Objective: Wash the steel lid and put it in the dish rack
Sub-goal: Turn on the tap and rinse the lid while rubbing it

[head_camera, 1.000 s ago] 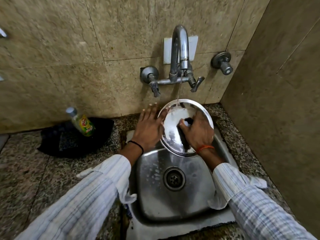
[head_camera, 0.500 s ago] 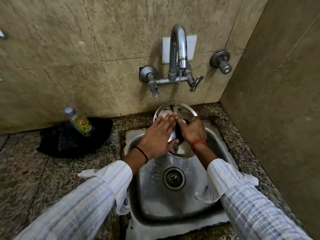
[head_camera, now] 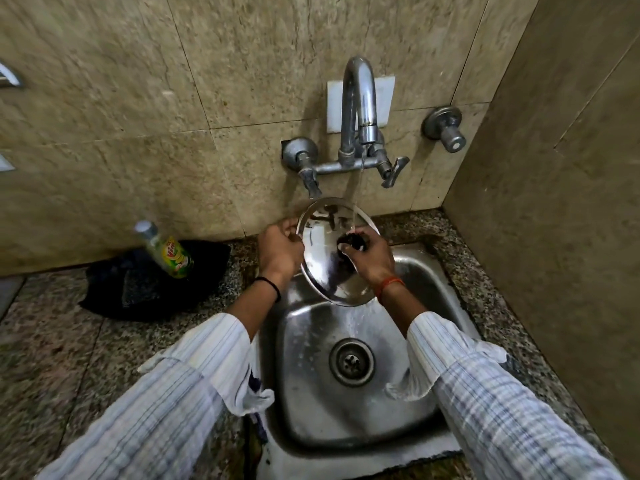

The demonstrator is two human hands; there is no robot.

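The steel lid (head_camera: 322, 261) is held tilted under the tap (head_camera: 358, 109), over the back of the sink (head_camera: 398, 410), with a thin stream of water falling beside its black knob (head_camera: 352, 241). The left hand (head_camera: 278, 251) pinches the rim on the side away from the knob, fingers curled tight; the right hand (head_camera: 369, 259) is closed around the knob. To rinse well, turn the lid slowly by the knob so the stream sweeps the whole face, keeping the rim pinch firm on wet steel

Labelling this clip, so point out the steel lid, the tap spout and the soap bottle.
steel lid (head_camera: 320, 261), head view, shiny face.
tap spout (head_camera: 366, 98), head view, curved neck.
soap bottle (head_camera: 169, 252), head view, label.
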